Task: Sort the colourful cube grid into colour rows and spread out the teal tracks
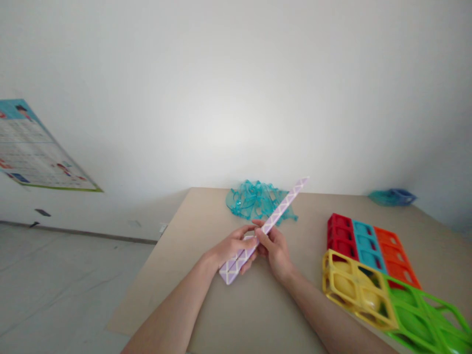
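A long straight twist-puzzle bar [285,202], pale purple with white triangle lines, slants from near me up toward the far right above the tan table [206,300]. My left hand [232,246] grips its lower part, fingers wrapped round it. My right hand [275,248] pinches the bar just above, thumb and fingers closed on it. The bar's lower end sticks out below my left hand.
A heap of clear teal plastic pieces [254,199] lies behind the bar. At the right stand red [341,233], teal [367,243] and orange [396,255] block frames, with a yellow [356,290] and a green [424,314] open cage nearer. A blue object [393,196] lies at the far right. A poster [33,152] hangs on the left wall.
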Demonstrator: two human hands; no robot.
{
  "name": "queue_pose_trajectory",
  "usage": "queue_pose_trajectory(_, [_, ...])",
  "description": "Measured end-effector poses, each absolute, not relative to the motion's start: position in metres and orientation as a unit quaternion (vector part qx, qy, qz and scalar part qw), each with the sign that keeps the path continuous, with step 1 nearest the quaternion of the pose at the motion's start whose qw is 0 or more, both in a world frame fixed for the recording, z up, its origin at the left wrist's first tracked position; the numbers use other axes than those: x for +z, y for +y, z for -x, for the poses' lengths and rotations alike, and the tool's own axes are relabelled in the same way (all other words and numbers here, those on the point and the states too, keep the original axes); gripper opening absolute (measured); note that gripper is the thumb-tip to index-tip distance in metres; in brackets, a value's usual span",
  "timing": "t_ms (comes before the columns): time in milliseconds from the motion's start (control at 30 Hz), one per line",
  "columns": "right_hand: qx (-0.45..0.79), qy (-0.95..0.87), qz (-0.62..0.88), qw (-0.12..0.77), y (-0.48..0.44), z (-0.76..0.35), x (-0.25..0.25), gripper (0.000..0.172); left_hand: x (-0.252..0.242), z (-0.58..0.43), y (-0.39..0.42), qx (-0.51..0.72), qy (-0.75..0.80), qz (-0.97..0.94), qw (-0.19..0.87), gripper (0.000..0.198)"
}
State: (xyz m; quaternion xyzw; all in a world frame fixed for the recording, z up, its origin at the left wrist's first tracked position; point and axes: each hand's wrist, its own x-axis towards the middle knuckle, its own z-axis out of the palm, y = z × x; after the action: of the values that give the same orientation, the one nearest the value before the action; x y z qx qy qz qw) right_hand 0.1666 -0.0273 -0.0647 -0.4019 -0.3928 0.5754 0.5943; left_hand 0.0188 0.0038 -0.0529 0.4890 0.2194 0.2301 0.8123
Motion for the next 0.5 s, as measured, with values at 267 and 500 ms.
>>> queue_pose_trajectory(267, [0.482, -0.418, 0.426, 0.641, -0.027, -0.17, -0.06, 0.049, -0.052, -0.031, 0.001, 0.401, 0.383, -0.566, 0.61, 0.038])
queue_pose_trajectory(500, [0.487, -0.551, 0.424, 0.528, -0.034, -0.155, -0.067, 0.034, -0.055, -0.03, 0.004, 0.515, 0.428, -0.572, 0.474, 0.041])
